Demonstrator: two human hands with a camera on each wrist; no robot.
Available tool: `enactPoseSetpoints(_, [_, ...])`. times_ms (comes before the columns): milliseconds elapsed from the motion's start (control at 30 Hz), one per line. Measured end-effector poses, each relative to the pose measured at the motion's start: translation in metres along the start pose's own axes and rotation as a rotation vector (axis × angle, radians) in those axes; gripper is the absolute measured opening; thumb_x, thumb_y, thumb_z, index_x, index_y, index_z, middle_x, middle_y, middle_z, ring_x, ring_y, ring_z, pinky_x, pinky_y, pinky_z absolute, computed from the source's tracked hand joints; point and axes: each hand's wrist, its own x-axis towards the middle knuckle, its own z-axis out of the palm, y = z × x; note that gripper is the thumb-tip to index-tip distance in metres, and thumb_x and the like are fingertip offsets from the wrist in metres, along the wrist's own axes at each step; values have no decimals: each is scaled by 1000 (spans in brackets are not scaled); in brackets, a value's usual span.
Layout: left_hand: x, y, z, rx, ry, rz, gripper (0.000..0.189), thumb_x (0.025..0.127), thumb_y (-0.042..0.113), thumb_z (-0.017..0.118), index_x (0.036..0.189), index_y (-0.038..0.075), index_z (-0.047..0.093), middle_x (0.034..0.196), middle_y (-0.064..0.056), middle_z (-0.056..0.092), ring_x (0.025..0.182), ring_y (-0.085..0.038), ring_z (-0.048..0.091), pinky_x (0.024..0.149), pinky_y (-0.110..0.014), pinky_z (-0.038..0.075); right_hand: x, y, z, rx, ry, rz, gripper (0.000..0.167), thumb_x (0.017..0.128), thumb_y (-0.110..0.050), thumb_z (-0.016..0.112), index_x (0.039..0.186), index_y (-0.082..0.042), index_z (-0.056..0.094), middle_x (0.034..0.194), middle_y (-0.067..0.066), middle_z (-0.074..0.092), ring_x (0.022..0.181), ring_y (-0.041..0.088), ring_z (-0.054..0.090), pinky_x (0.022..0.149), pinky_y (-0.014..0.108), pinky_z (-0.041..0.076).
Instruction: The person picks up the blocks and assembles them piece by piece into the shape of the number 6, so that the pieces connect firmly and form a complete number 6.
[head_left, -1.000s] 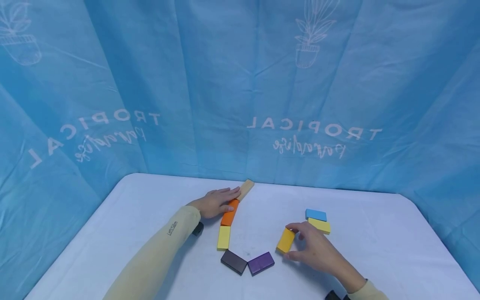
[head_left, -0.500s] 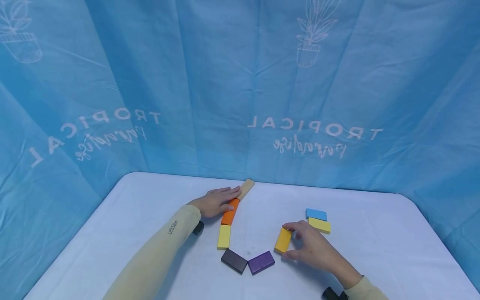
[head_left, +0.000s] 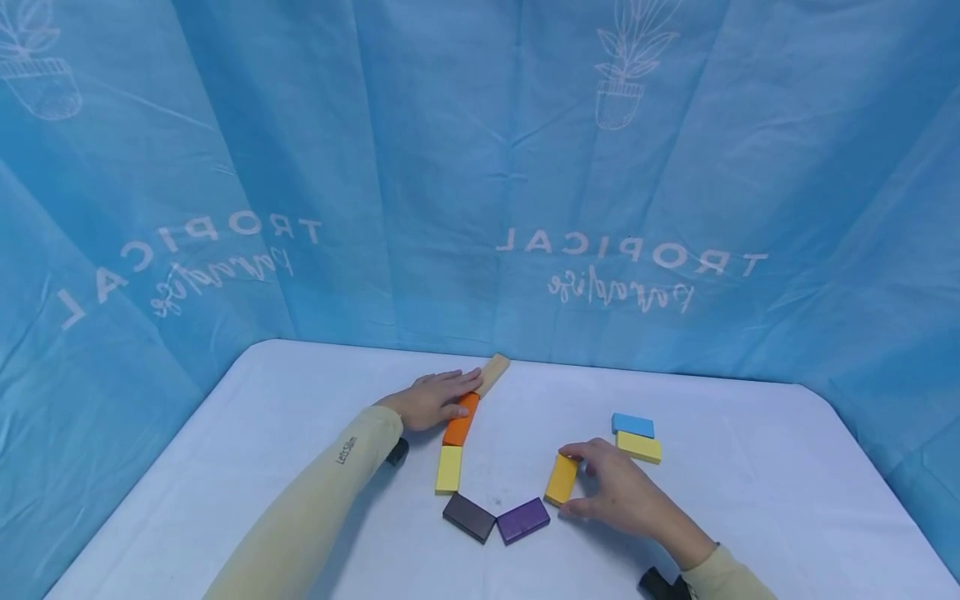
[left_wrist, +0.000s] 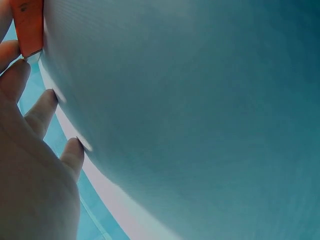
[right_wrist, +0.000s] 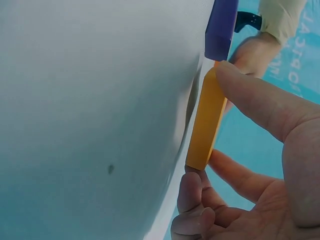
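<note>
In the head view my right hand (head_left: 618, 492) pinches a golden-yellow block (head_left: 560, 479) by its two ends, thumb at the near end and a finger at the far end. The right wrist view shows the same grip, with the purple block (right_wrist: 220, 32) just beyond the thumb. My left hand (head_left: 429, 403) lies with fingers extended by the orange block (head_left: 460, 423) and the plain wooden block (head_left: 493, 372), touching them. From the orange block a curved row continues through a pale yellow block (head_left: 448, 470), a black block (head_left: 469, 517) and the purple block.
Right of the curve, beyond my right hand, a blue block (head_left: 633, 425) and a yellow block (head_left: 639, 447) lie side by side. All stands on a white-covered table (head_left: 735, 467), with a blue printed curtain (head_left: 450, 167) hanging behind its far edge.
My right hand has slid a little leftward with the golden-yellow block, bringing it closer to the purple block. My left hand stays by the orange and wooden blocks.
</note>
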Motion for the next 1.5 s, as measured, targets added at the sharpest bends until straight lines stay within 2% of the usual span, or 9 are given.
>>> enactPoseSetpoints(600, [0, 0, 0, -10, 11, 12, 62, 106, 41, 49, 161, 24, 27, 167, 8, 18, 154, -25, 16, 122, -53, 12, 2, -2, 3, -18, -22, -61, 71, 66, -30, 95, 129, -17, 66, 116, -3, 61, 96, 12, 54, 82, 36, 51])
enactPoseSetpoints(1500, [1, 0, 0, -11, 3, 7, 62, 106, 42, 49, 161, 25, 25, 167, 10, 16, 154, -23, 15, 122, -52, 12, 1, -2, 2, -10, -31, -38, 72, 66, -34, 95, 128, -16, 65, 114, -3, 61, 99, 14, 56, 88, 40, 52])
